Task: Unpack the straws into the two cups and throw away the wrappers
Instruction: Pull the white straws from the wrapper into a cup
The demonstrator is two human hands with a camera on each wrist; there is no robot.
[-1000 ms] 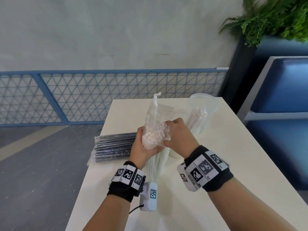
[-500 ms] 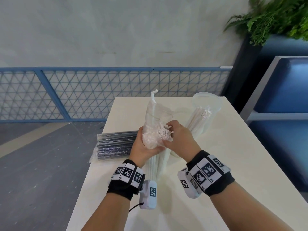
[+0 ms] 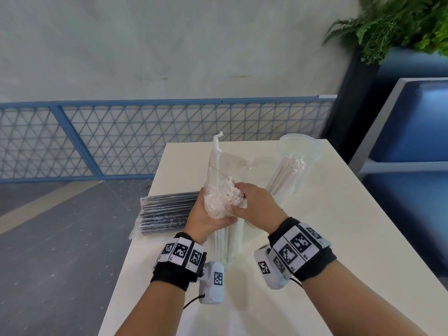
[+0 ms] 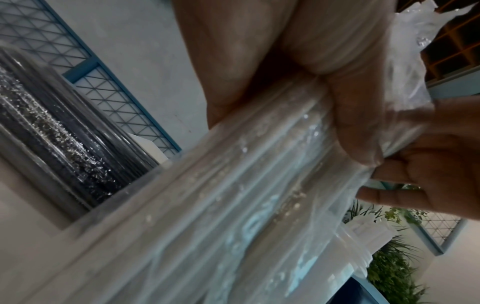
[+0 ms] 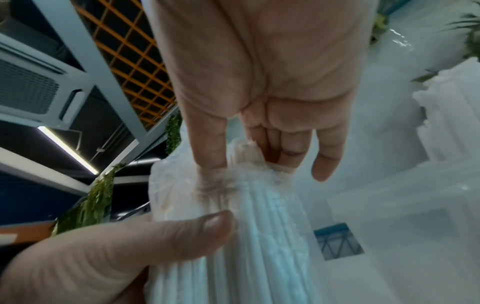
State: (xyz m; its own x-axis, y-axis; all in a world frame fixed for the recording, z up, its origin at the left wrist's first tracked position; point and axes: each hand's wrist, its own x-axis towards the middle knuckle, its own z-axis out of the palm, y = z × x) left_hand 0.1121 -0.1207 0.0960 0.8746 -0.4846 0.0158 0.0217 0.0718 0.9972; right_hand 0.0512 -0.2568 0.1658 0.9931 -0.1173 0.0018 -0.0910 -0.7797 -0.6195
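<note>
A clear plastic bag of white straws [image 3: 219,190] stands upright on the white table [image 3: 339,238]. My left hand [image 3: 206,214] grips the bag around its middle; its thumb [image 5: 155,238] presses the plastic. My right hand [image 3: 252,204] reaches into the torn top, and its thumb and fingers [image 5: 280,148] pinch the tops of the white straws [image 5: 246,152]. A clear cup [image 3: 298,163] behind at the right holds several white straws. A second clear cup [image 3: 259,166] shows faintly behind the bag. A sealed pack of black straws [image 3: 167,214] lies flat at the left.
The table's left edge runs close beside the black pack, with grey floor below. A blue mesh railing [image 3: 145,137] crosses behind the table. A blue cushioned bench [image 3: 407,132] and a potted fern [image 3: 392,23] stand to the right.
My right hand has worked deeper into the bag's open top and closed on the straw ends. The bag has stayed upright in my left hand.
</note>
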